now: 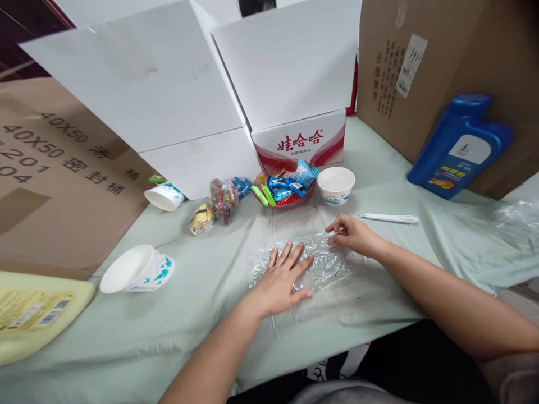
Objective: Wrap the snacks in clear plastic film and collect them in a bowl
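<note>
Clear plastic film (329,262) — crinkled, spread flat on green cloth (189,280).

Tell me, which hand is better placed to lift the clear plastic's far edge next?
Probably the right hand: it sits, fingers bent, at that edge, while the left hand lies spread flat on the clear plastic.

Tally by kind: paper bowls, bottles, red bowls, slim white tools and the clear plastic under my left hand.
Paper bowls: 3
Bottles: 2
Red bowl: 1
Slim white tool: 1
Clear plastic under left hand: 1
Total: 8
</note>
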A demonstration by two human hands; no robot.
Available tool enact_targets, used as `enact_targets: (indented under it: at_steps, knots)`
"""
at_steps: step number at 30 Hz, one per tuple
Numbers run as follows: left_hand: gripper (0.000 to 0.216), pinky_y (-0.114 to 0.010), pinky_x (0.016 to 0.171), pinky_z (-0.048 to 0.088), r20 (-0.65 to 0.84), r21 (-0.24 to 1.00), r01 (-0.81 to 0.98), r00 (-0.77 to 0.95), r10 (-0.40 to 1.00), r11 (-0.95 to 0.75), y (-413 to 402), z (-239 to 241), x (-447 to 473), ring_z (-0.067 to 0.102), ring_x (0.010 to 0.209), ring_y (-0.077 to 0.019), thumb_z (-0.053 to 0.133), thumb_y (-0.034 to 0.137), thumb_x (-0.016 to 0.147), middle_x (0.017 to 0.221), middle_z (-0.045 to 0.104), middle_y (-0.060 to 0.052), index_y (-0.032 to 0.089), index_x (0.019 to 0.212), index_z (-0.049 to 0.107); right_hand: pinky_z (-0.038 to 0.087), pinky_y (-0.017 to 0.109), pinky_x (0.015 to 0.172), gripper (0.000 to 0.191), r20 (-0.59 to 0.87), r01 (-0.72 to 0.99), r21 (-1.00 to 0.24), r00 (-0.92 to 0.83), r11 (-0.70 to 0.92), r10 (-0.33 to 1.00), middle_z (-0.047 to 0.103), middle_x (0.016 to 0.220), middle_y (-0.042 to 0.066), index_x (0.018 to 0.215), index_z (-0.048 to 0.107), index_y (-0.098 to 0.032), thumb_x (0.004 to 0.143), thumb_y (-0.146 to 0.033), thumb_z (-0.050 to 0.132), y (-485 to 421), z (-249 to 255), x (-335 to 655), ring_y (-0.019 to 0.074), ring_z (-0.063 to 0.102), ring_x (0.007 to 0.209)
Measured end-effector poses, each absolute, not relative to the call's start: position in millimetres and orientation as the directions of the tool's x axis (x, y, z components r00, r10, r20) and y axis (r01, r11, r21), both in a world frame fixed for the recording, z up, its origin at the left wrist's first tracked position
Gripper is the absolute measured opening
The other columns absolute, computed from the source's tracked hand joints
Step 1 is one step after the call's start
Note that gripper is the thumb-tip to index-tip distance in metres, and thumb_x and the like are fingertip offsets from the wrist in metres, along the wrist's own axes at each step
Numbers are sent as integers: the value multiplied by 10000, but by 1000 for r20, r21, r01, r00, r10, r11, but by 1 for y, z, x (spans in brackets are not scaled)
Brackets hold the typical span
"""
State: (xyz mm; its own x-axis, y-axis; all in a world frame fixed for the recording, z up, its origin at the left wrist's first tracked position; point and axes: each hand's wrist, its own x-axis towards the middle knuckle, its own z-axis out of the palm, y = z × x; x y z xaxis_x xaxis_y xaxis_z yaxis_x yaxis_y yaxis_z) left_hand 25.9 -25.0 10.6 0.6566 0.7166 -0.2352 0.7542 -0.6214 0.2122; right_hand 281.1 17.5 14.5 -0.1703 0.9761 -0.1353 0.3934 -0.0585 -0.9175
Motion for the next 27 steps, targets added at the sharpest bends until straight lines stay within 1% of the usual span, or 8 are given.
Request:
enact_targets:
  at_steps: [4,8,11,13,16,20,22,27]
  knots:
    - [731,-605,1175,61,-245,211,753,658,712,-623,-25,11,26,-30,1493,-333,541,572,886,1633,79,-72,314,1511,264,522,245,643,200,-126,238,-967,-123,-94,984,707,980,76,842,489,-199,709,-83,584,23,8,279,187,715,836]
    - [733,-617,1169,64,-216,227,739,673,707,-634,-25,9,25,-18,1493,-336,549,570,881,1630,99,-76,319,1509,268,511,249,613,149,-110,192,-976,-7,-106,994,694,866,49,815,456,-205,738,-118,549,32,4,286,173,706,742]
    - [728,-616,1170,66,-217,228,741,671,709,-632,-25,9,24,-11,1494,-337,542,570,884,1630,104,-72,320,1509,266,512,294,657,128,-59,376,-922,100,-93,993,680,833,49,835,482,-199,747,-125,539,34,7,294,173,674,697]
    - [735,-613,1172,68,-225,229,745,667,711,-627,-25,9,25,-7,1493,-341,539,581,882,1631,107,-71,319,1510,264,501,327,737,126,134,580,-814,136,30,982,673,878,66,869,532,-187,758,-129,539,29,13,297,189,652,767]
    - [753,-622,1170,68,-220,237,744,667,712,-624,-25,11,26,0,1491,-354,560,594,864,1629,118,-73,316,1505,279,468,342,820,115,356,715,-601,-160,357,921,660,961,93,927,613,-180,843,-217,543,14,26,293,212,613,902]
    - [772,-627,1167,70,-236,246,752,659,714,-612,-25,11,27,-11,1491,-357,601,577,845,1632,98,-67,319,1502,288,424,359,859,258,116,533,-461,-757,710,643,674,935,85,901,687,-197,906,-427,569,-2,37,285,225,589,927]
    - [772,-609,1174,66,-235,246,751,660,714,-613,-25,10,26,-14,1493,-344,601,580,844,1633,87,-57,327,1501,285,405,367,846,312,-32,562,-402,-797,722,603,672,841,68,835,699,-195,860,-498,627,-3,39,287,227,581,872]
    - [832,-596,1175,41,-252,227,776,630,734,-588,-16,10,14,-20,1493,-338,601,625,818,1633,64,-63,328,1514,254,390,355,804,343,-193,741,-267,-667,616,719,657,828,60,809,695,-193,686,-503,775,6,42,304,256,570,890]
